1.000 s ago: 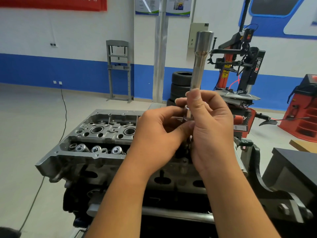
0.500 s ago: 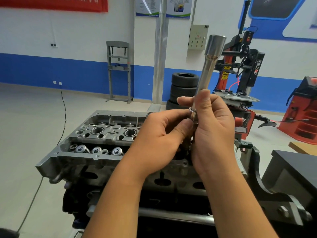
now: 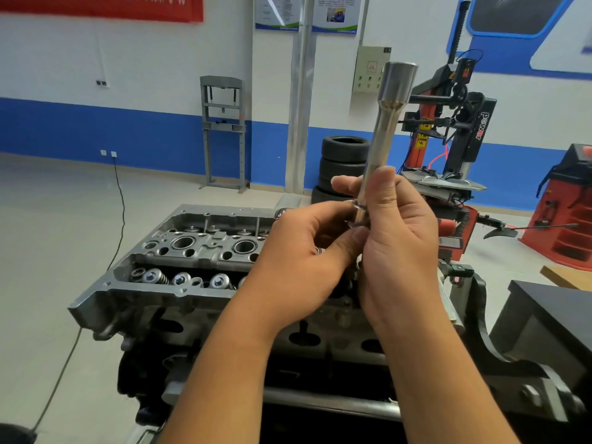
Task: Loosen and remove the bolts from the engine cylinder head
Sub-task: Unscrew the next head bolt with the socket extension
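Workshop, engine stand: cylinder head (image 3: 205, 248) below my hands. Right hand (image 3: 397, 238) grips long socket (image 3: 384, 136), now tilted right from upright; left hand (image 3: 304, 251) pinches its lower end. Bolt likely being freed.

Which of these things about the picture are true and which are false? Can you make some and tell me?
1. The right hand holds a long metal socket tool. True.
2. The tool's wide end points down at the engine. False: the wide end points up.
3. The left hand is down on the floor. False: it is raised beside the right hand, fingers at the tool's lower end.
4. The cylinder head sits below the hands. True.
5. Tyres are stacked by the blue and white wall. True.
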